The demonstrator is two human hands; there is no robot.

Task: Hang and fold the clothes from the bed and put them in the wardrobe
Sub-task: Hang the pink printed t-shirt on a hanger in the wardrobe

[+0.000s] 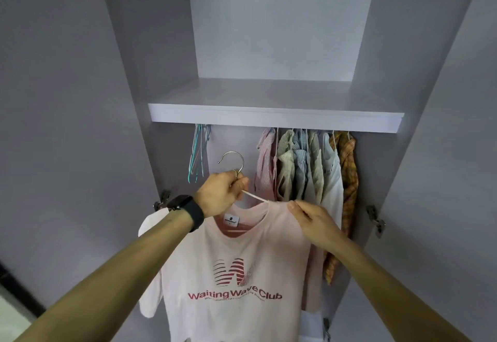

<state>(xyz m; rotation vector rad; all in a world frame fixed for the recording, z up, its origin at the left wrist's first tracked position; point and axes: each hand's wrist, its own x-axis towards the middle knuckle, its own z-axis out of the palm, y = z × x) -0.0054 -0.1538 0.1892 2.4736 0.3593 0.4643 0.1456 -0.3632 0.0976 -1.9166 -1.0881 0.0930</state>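
A pale pink T-shirt with red "Waiting Wave Club" print hangs on a white hanger with a metal hook. My left hand, with a black watch at the wrist, grips the hanger just under the hook. My right hand pinches the shirt's right shoulder at the collar. The hook is free in the air, below the wardrobe shelf and in the gap between the empty hangers and the hung shirts.
Several empty hangers hang at the left under the shelf. Several shirts hang at the right, the last one an orange plaid. Open wardrobe doors stand on both sides. The rail itself is hidden behind the shelf edge.
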